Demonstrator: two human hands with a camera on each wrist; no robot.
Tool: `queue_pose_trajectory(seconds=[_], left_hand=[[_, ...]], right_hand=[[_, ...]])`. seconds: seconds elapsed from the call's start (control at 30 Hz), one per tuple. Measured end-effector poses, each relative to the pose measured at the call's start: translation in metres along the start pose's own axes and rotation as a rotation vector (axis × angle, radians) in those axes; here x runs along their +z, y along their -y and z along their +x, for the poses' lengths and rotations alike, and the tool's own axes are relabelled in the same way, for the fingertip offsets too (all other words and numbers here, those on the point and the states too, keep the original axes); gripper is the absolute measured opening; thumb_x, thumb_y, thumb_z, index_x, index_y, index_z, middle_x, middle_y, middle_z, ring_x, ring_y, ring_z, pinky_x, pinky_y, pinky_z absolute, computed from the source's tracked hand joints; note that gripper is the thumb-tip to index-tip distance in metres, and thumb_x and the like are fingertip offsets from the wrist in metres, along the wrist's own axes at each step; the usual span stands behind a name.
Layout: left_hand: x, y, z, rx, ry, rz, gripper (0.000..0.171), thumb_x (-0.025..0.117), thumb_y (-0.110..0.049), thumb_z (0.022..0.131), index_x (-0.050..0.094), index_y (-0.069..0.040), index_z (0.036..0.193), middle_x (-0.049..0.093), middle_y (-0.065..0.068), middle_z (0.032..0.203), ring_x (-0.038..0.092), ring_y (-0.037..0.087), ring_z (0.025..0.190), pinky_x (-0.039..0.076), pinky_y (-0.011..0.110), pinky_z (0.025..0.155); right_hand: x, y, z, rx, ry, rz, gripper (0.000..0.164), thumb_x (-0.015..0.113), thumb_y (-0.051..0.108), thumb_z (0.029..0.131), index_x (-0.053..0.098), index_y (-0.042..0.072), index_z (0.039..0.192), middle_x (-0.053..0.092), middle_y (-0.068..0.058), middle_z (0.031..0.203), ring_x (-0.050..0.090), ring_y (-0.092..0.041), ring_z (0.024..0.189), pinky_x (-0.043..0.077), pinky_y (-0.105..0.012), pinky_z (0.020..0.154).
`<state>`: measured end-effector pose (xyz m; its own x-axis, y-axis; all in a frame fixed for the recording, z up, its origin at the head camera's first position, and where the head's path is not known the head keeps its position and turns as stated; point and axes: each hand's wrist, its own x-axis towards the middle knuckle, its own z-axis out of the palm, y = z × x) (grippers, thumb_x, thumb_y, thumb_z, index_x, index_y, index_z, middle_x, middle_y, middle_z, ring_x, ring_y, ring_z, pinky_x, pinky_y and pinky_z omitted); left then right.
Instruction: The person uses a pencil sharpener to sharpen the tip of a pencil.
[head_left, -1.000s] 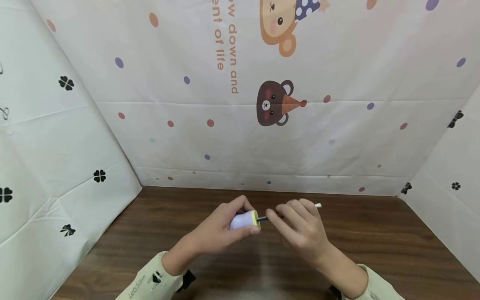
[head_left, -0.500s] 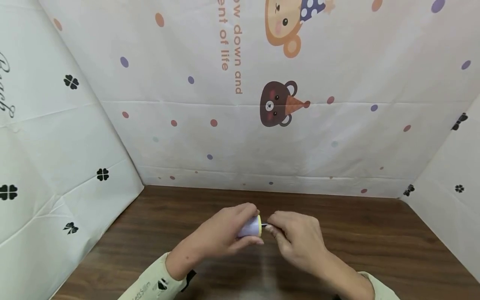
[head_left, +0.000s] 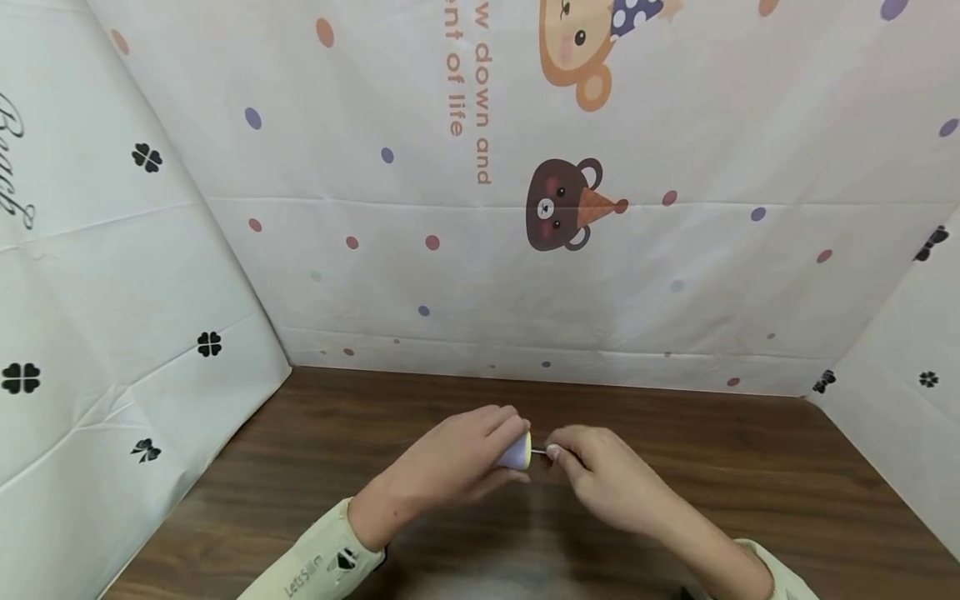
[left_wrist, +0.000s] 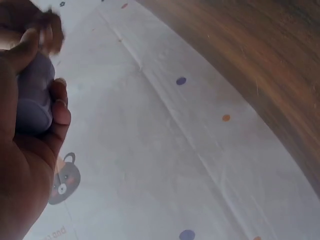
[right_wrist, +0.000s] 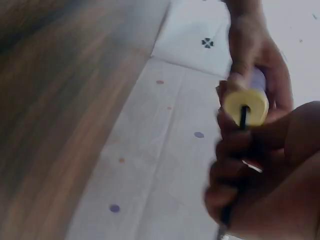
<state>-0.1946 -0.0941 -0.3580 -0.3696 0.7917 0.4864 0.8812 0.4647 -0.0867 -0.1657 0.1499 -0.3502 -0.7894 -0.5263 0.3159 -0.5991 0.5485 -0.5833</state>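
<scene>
My left hand grips a small lavender barrel-shaped pencil sharpener, with fingers over its top and the thumb below. The sharpener's yellow end faces right and has a hole in it. A thin dark pencil sits in that hole. My right hand pinches the pencil close to the yellow end, its other fingers curled along the shaft. Only a short stretch of pencil shows between the hands in the head view. In the left wrist view, the plain rounded side of the sharpener rests inside the left palm.
Both hands are above a dark wooden table. A white cloth with dots and bear prints rises behind it. White printed sheets stand at the left and right.
Both hands have shifted slightly right in view. The right hand has turned, hiding the pencil's pale far end that showed earlier. The left fingers now cover more of the sharpener.
</scene>
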Motion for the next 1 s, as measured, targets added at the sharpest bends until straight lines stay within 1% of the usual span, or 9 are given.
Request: queue_pose_trajectory(seconds=[0.07, 0.17, 0.3, 0.4, 0.5, 0.63, 0.77, 0.87, 1.0], left_hand=[[-0.002, 0.0, -0.001, -0.081, -0.013, -0.082, 0.048, 0.078, -0.045, 0.097, 0.056, -0.011, 0.123, 0.059, -0.005, 0.106, 0.056, 0.005, 0.085, 0.052, 0.02, 0.074], [-0.006, -0.002, -0.001, -0.201, -0.043, -0.293, 0.049, 0.077, -0.046, 0.097, 0.053, -0.012, 0.123, 0.064, -0.004, 0.105, 0.058, 0.003, 0.079, 0.051, 0.017, 0.067], [-0.014, -0.003, -0.001, -0.271, -0.046, -0.729, 0.033, 0.077, -0.034, 0.1, 0.054, -0.016, 0.115, 0.07, -0.002, 0.098, 0.063, 0.005, 0.071, 0.056, 0.023, 0.058], [-0.02, -0.003, -0.001, -0.282, 0.036, -1.031, 0.02, 0.071, -0.022, 0.104, 0.054, -0.014, 0.109, 0.067, 0.001, 0.087, 0.062, 0.007, 0.064, 0.056, 0.03, 0.053], [-0.025, -0.003, -0.001, -0.292, 0.111, -1.155, 0.018, 0.068, -0.019, 0.105, 0.052, -0.01, 0.107, 0.063, 0.003, 0.082, 0.059, 0.009, 0.061, 0.055, 0.036, 0.05], [-0.027, -0.003, -0.003, -0.242, 0.104, -0.956, 0.026, 0.074, -0.025, 0.103, 0.052, -0.013, 0.111, 0.064, -0.003, 0.088, 0.06, 0.006, 0.066, 0.056, 0.03, 0.055], [-0.024, -0.006, -0.002, -0.15, 0.062, -0.501, 0.038, 0.079, -0.036, 0.098, 0.051, -0.016, 0.115, 0.057, -0.009, 0.095, 0.055, 0.003, 0.074, 0.049, 0.017, 0.063], [-0.018, -0.009, 0.0, -0.035, 0.026, -0.175, 0.043, 0.083, -0.038, 0.094, 0.052, -0.015, 0.114, 0.054, -0.009, 0.099, 0.053, 0.005, 0.082, 0.047, 0.017, 0.073], [-0.011, -0.01, 0.004, 0.11, -0.059, 0.077, 0.041, 0.091, -0.023, 0.085, 0.058, -0.018, 0.108, 0.059, -0.01, 0.106, 0.056, 0.009, 0.091, 0.048, 0.025, 0.081]], right_hand=[[0.003, 0.003, 0.001, -0.147, -0.195, -0.199, 0.012, 0.071, 0.007, 0.1, 0.075, 0.018, 0.094, 0.057, 0.014, 0.082, 0.049, -0.004, 0.072, 0.041, -0.026, 0.067], [0.006, 0.002, 0.008, -0.483, -0.499, -0.404, 0.013, 0.069, 0.002, 0.096, 0.078, 0.011, 0.095, 0.063, 0.006, 0.087, 0.055, -0.012, 0.076, 0.041, -0.032, 0.07], [-0.003, 0.007, 0.019, -0.959, -0.811, -0.584, 0.023, 0.059, -0.001, 0.102, 0.08, 0.003, 0.094, 0.069, -0.006, 0.083, 0.059, -0.022, 0.071, 0.043, -0.036, 0.067], [-0.011, 0.014, 0.024, -1.171, -0.919, -0.68, 0.022, 0.063, -0.004, 0.103, 0.081, 0.0, 0.092, 0.068, -0.006, 0.077, 0.056, -0.019, 0.064, 0.042, -0.03, 0.059], [-0.013, 0.017, 0.024, -1.226, -0.914, -0.727, 0.022, 0.062, -0.008, 0.102, 0.079, -0.001, 0.089, 0.065, -0.004, 0.075, 0.049, -0.014, 0.059, 0.036, -0.022, 0.052], [-0.004, 0.015, 0.016, -1.063, -0.794, -0.677, 0.027, 0.058, -0.004, 0.103, 0.077, 0.001, 0.085, 0.061, 0.0, 0.074, 0.043, -0.01, 0.057, 0.028, -0.015, 0.048], [0.008, 0.01, 0.004, -0.629, -0.534, -0.425, 0.018, 0.067, 0.002, 0.094, 0.075, 0.013, 0.081, 0.055, 0.011, 0.072, 0.041, 0.001, 0.056, 0.032, -0.012, 0.047], [0.008, 0.006, -0.003, -0.253, -0.246, -0.092, 0.019, 0.074, 0.006, 0.092, 0.073, 0.02, 0.079, 0.056, 0.018, 0.072, 0.042, 0.005, 0.059, 0.038, -0.015, 0.052], [-0.004, -0.002, -0.002, 0.171, 0.237, 0.595, 0.026, 0.064, 0.015, 0.105, 0.066, 0.008, 0.079, 0.046, 0.011, 0.062, 0.032, -0.001, 0.049, 0.026, -0.024, 0.043]])
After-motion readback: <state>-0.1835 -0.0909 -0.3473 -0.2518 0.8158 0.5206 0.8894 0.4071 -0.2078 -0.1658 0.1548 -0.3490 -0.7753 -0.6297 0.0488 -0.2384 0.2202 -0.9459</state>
